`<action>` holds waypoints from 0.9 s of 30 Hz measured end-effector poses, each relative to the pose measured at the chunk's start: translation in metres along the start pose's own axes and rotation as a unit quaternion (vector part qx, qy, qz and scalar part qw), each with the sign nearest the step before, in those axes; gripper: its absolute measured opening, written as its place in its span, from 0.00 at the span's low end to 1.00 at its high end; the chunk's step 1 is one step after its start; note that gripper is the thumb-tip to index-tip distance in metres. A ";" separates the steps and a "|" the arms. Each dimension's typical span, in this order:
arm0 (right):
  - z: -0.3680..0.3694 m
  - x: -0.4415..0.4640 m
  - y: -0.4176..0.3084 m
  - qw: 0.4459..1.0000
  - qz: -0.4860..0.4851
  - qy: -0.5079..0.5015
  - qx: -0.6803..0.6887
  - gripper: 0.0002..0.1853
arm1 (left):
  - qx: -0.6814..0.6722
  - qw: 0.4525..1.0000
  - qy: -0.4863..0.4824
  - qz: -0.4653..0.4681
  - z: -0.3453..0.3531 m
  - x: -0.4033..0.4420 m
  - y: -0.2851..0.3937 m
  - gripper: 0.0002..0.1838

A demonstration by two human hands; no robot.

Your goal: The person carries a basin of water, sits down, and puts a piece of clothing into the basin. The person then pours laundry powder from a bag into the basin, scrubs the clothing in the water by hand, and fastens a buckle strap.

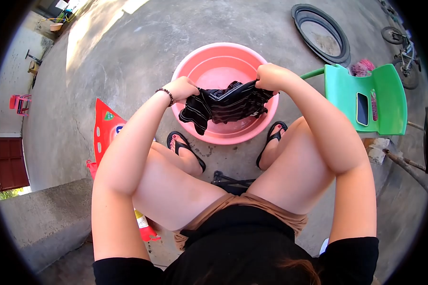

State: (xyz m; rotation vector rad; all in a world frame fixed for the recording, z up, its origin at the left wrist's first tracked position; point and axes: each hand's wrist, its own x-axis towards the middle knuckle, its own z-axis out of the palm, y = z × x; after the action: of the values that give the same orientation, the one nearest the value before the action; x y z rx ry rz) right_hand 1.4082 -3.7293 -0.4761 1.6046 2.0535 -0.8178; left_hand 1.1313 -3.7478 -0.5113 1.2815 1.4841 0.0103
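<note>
Head view, left to right: one red bag (107,127) on the floor (52,147), then the left hand (181,89), one beaded bracelet (165,93) at its wrist, fingers closed on one black striped garment (235,104) held up over one pink basin (214,73). Right hand (271,79) grips the garment's other end above the basin's far-right rim; both elbows bent outward, forearms angled in. Farther right, one green chair (340,88), one phone (362,109) toward its near edge.
</note>
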 end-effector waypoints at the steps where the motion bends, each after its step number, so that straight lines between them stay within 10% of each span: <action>1: 0.004 0.011 0.002 0.995 -0.015 0.098 0.001 0.12 | -0.045 0.997 0.058 0.021 -0.001 0.006 0.002 0.12; 5: -0.002 0.019 -0.003 0.955 -0.058 0.287 0.038 0.12 | -0.095 0.961 0.204 0.161 0.004 0.013 0.026 0.17; 8: -0.002 0.018 -0.005 0.974 -0.064 0.214 0.024 0.12 | -0.002 0.968 0.138 0.209 0.020 -0.001 0.035 0.19; 11: 0.002 0.006 -0.012 0.970 -0.117 -0.074 -0.198 0.17 | 0.286 0.947 -0.012 0.144 0.033 0.008 0.010 0.19; 14: 0.000 -0.021 -0.021 0.965 -0.065 -0.229 -0.107 0.20 | 0.481 0.855 -0.191 -0.044 0.046 -0.010 0.012 0.25; 22: -0.001 -0.003 -0.001 0.986 -0.117 -0.081 -0.083 0.19 | 0.254 0.950 0.138 0.122 -0.031 -0.082 0.030 0.18; 27: -0.011 -0.026 -0.021 0.984 -0.120 -0.101 -0.083 0.19 | 0.200 0.931 0.300 -0.055 -0.111 -0.150 -0.044 0.28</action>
State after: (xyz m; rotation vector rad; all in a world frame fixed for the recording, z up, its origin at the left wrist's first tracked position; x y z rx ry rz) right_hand 1.3953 -3.7444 -0.4476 1.1521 2.1299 -0.8286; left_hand 0.9915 -3.8022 -0.3920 1.6066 2.1634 0.0293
